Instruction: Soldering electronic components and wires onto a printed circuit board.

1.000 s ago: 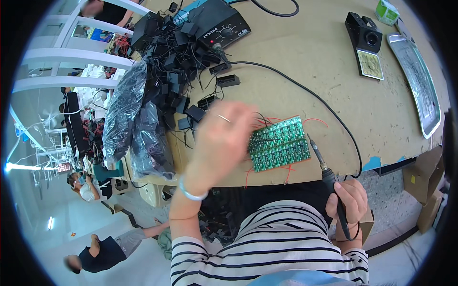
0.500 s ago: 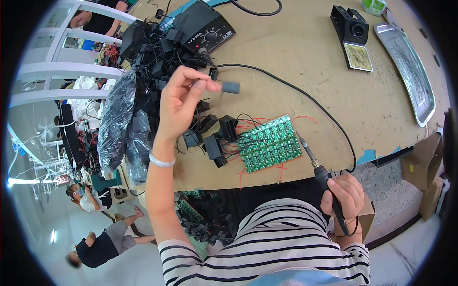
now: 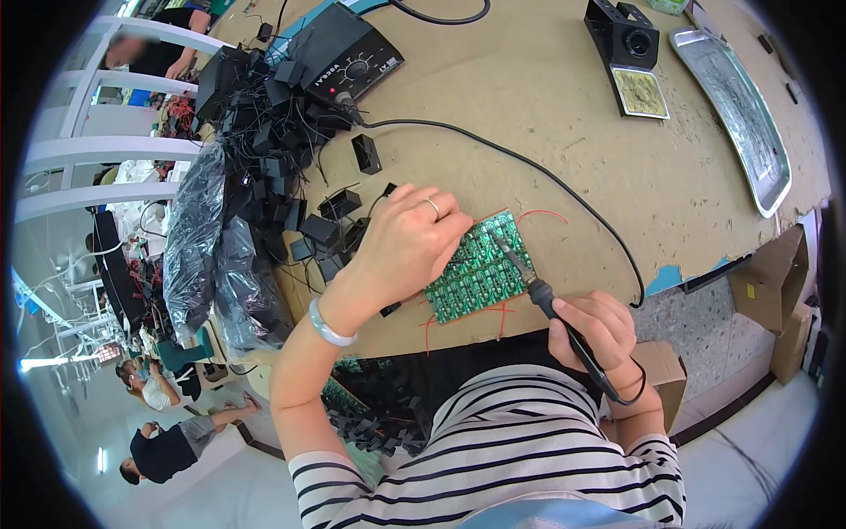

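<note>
My right hand (image 3: 597, 331) grips a soldering iron (image 3: 564, 319) by its black handle. Its metal tip reaches the upper right part of a green circuit board (image 3: 480, 280); whether it touches a joint is too small to tell. At the board's upper left edge my left hand (image 3: 412, 231) is closed in a pinch, and what the fingers hold is hidden behind them. Thin red wires (image 3: 542, 214) stick out from the board's edges. Several small black boxes (image 3: 319, 231) with black leads lie left of my left hand.
A black soldering station (image 3: 345, 66) stands at the back left beside a heap of black boxes (image 3: 273, 132). Its cable (image 3: 529, 159) arcs across the table. An iron holder with a sponge (image 3: 641, 93) and a metal tray (image 3: 736, 115) are at the back right.
My left hand has come down and right to the board, with the dark piece it dangled no longer plainly visible. The soldering iron has moved left, its tip now over the board.
</note>
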Action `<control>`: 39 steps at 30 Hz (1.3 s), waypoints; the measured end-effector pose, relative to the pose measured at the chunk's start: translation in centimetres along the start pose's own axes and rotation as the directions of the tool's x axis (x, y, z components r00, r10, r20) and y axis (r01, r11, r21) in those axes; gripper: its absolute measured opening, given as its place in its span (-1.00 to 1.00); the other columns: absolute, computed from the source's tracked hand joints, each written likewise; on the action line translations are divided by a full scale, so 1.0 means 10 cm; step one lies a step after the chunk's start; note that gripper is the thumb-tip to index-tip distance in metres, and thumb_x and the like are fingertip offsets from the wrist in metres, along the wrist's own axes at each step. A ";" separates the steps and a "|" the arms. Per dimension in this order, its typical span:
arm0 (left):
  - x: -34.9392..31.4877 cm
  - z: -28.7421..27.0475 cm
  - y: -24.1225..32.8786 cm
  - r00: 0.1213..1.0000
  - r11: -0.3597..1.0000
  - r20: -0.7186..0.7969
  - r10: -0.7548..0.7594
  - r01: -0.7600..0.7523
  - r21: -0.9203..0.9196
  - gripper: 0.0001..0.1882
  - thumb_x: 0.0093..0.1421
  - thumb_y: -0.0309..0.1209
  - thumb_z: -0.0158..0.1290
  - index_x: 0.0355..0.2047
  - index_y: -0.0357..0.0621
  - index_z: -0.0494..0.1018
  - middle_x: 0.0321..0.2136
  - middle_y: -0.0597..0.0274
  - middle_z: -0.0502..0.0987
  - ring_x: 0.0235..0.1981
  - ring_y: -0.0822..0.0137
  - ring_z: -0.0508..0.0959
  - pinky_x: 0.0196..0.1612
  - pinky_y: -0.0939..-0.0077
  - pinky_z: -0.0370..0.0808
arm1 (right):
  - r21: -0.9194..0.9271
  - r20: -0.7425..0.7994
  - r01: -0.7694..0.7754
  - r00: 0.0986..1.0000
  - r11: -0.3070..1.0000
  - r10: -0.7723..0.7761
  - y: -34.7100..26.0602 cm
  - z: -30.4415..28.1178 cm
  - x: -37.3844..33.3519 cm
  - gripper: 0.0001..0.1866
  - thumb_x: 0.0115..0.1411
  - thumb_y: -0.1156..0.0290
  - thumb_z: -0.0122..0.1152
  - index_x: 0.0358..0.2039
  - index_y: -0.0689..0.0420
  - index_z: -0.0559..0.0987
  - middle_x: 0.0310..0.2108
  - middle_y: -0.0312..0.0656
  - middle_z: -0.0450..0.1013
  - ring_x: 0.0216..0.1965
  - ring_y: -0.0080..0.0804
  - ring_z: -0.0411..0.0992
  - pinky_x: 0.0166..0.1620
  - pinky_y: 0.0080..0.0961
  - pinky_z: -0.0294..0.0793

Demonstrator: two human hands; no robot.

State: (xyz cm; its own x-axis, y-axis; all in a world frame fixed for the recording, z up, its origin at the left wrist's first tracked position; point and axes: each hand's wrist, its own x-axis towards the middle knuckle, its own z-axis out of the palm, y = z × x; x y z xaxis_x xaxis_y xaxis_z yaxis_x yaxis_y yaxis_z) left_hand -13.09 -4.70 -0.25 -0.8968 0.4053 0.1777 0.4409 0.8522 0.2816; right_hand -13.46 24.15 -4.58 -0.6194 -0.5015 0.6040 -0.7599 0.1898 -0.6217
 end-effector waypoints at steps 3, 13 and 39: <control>0.04 0.03 0.02 1.000 1.000 -0.002 0.005 -0.005 -0.019 -0.88 0.03 -0.51 0.25 -0.38 -0.16 0.58 -0.42 0.25 0.51 -0.30 0.22 0.55 -0.16 0.32 0.44 | 0.017 -0.005 0.000 1.000 1.000 0.000 0.03 0.06 0.00 -0.64 -0.07 0.63 0.40 -0.19 0.25 0.63 -0.41 -0.17 0.56 -0.49 -0.29 0.55 -0.41 -0.44 0.56; 0.09 0.06 0.07 0.998 0.999 0.054 0.030 -0.032 0.037 -0.81 -0.02 -0.53 0.30 -0.38 -0.20 0.55 -0.40 0.23 0.48 -0.28 0.19 0.52 -0.17 0.32 0.42 | 0.021 0.002 0.004 1.000 1.000 -0.005 0.05 0.13 -0.02 -0.66 -0.06 0.61 0.41 -0.19 0.26 0.64 -0.41 -0.18 0.56 -0.49 -0.30 0.55 -0.42 -0.46 0.56; 0.12 0.03 0.09 0.989 0.994 0.146 0.017 -0.033 0.108 -0.81 -0.01 -0.49 0.28 -0.37 -0.17 0.53 -0.36 0.21 0.47 -0.23 0.17 0.51 -0.10 0.31 0.43 | -0.008 -0.083 -0.046 0.996 0.999 0.045 0.02 -0.12 -0.08 -0.73 0.02 0.64 0.36 -0.22 0.29 0.61 -0.45 -0.14 0.54 -0.53 -0.29 0.53 -0.45 -0.44 0.54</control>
State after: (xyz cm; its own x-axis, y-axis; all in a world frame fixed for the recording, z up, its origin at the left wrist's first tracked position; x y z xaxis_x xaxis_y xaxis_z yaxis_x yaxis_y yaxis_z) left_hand -13.73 -3.31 -0.09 -0.8850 0.4637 0.0424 0.4636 0.8691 0.1726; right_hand -13.33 25.65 -4.60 -0.6674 -0.4204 0.6147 -0.7322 0.2196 -0.6447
